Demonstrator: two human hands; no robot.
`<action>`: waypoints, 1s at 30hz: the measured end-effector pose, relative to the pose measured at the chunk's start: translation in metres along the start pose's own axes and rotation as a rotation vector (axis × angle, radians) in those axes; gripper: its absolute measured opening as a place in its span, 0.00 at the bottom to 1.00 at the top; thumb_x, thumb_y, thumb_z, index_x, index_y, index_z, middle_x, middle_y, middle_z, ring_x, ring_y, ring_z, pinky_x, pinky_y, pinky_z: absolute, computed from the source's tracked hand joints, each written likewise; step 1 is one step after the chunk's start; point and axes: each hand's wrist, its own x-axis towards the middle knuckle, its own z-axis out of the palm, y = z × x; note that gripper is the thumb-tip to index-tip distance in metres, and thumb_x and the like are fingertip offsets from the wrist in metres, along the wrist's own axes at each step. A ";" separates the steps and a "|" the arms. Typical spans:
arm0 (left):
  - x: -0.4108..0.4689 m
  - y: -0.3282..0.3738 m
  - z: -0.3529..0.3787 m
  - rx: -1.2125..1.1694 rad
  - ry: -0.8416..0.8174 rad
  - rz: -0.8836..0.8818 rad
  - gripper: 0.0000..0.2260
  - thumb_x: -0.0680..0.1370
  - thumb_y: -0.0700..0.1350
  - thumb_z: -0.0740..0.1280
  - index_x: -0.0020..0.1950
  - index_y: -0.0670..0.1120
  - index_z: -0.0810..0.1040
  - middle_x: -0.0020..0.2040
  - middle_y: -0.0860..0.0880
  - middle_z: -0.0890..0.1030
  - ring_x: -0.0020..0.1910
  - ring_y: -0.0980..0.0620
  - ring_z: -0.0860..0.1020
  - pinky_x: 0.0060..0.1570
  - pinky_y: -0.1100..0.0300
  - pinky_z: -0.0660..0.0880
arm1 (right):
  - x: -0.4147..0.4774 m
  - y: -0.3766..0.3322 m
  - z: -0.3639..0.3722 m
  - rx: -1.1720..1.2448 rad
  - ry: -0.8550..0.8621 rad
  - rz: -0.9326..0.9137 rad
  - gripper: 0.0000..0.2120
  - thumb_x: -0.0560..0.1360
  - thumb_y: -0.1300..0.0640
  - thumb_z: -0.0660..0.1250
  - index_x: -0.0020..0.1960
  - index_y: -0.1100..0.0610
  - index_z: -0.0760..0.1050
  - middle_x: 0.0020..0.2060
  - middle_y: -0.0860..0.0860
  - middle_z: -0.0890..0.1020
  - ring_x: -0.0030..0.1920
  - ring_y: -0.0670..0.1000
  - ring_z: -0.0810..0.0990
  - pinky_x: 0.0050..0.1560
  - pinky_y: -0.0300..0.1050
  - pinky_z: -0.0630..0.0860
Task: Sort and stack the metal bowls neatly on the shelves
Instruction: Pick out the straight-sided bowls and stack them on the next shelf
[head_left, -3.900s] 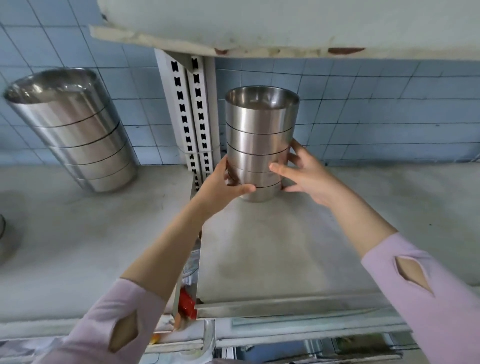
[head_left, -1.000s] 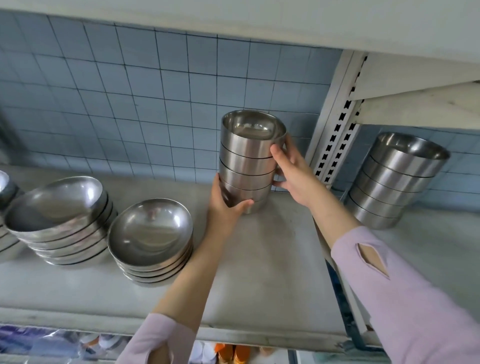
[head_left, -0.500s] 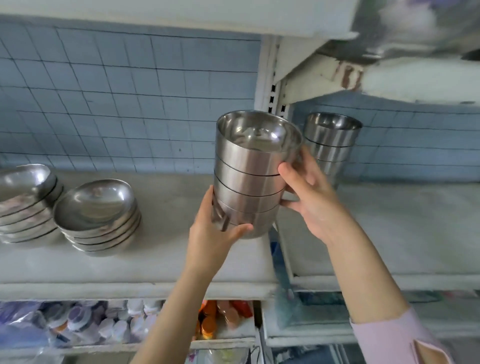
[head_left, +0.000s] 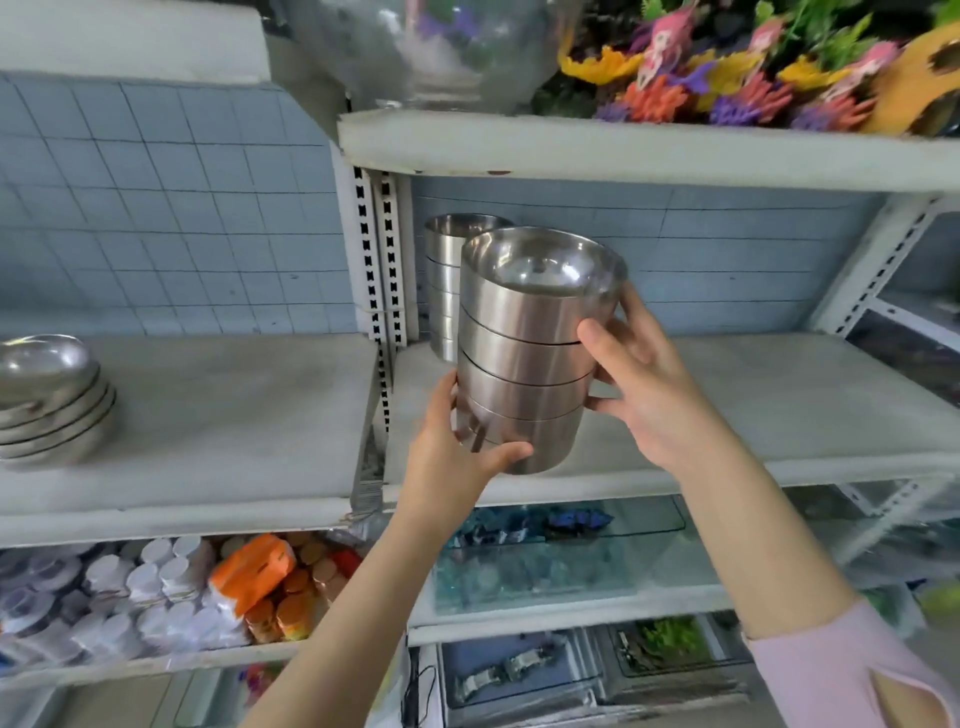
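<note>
Now left hand (head_left: 457, 460) and right hand (head_left: 644, 395) clasp the stack of straight-sided steel bowls (head_left: 524, 364), carried from the left shelf bay (head_left: 218, 410), airborne before the matching stack (head_left: 441, 260) on the right grey shelf (head_left: 805, 405): placement next.

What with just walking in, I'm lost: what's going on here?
A person holds a stack of straight-sided steel bowls at the front of the grey right-hand shelf: left hand gripping its base, right hand its side. A similar steel stack stands behind it; shallow round steel bowls sit stacked on the left shelf.
</note>
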 end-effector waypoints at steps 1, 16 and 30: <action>0.004 -0.001 0.006 -0.002 -0.008 -0.013 0.47 0.67 0.47 0.80 0.78 0.54 0.56 0.74 0.53 0.67 0.55 0.59 0.72 0.39 0.77 0.72 | 0.002 0.003 -0.007 0.008 0.000 0.005 0.41 0.64 0.40 0.77 0.73 0.34 0.62 0.66 0.40 0.77 0.66 0.49 0.77 0.63 0.64 0.73; 0.100 -0.036 0.083 0.032 -0.045 -0.082 0.47 0.64 0.46 0.82 0.76 0.51 0.58 0.66 0.57 0.68 0.50 0.62 0.74 0.41 0.79 0.71 | 0.097 0.062 -0.084 -0.033 -0.032 0.031 0.42 0.60 0.36 0.78 0.70 0.31 0.64 0.67 0.41 0.75 0.60 0.43 0.80 0.58 0.58 0.78; 0.178 -0.032 0.124 0.049 -0.093 -0.126 0.45 0.66 0.45 0.81 0.74 0.43 0.57 0.71 0.47 0.62 0.59 0.57 0.70 0.61 0.68 0.65 | 0.189 0.072 -0.128 -0.036 -0.063 0.159 0.57 0.52 0.34 0.81 0.76 0.37 0.57 0.69 0.43 0.75 0.67 0.55 0.76 0.57 0.68 0.76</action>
